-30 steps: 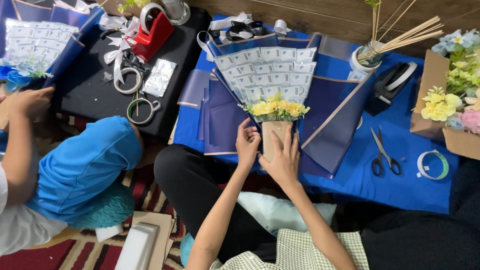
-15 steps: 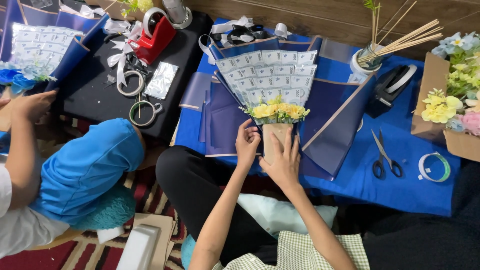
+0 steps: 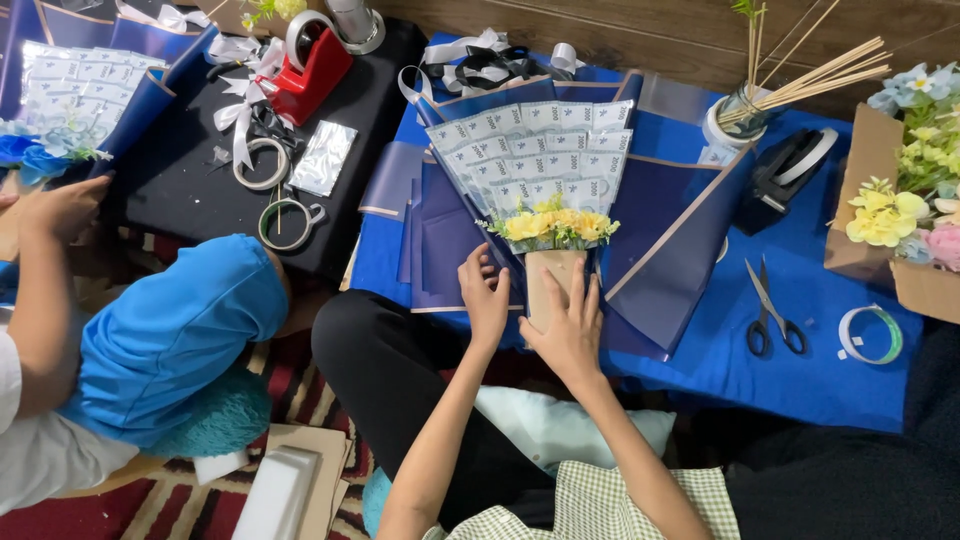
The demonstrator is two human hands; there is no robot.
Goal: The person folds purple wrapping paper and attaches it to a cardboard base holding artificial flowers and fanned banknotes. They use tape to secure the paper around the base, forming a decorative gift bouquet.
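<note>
Brown card stem wrap (image 3: 553, 280) under both hands: left hand (image 3: 485, 297), right hand (image 3: 570, 325).

Both hands (image 3: 535, 305) flat on bouquet's brown stem wrap (image 3: 553, 275)

A brown cardboard box (image 3: 868, 200), open at the top and filled with yellow, pink and pale blue flowers, stands at the right edge of the frame on the blue desk (image 3: 800, 370). A small silvery foil packet (image 3: 322, 157), flat and rectangular, lies on the black surface (image 3: 180, 180) in the upper left. At the bottom left lies a white oblong box (image 3: 275, 495) on flat brown cardboard (image 3: 320, 465).
</note>
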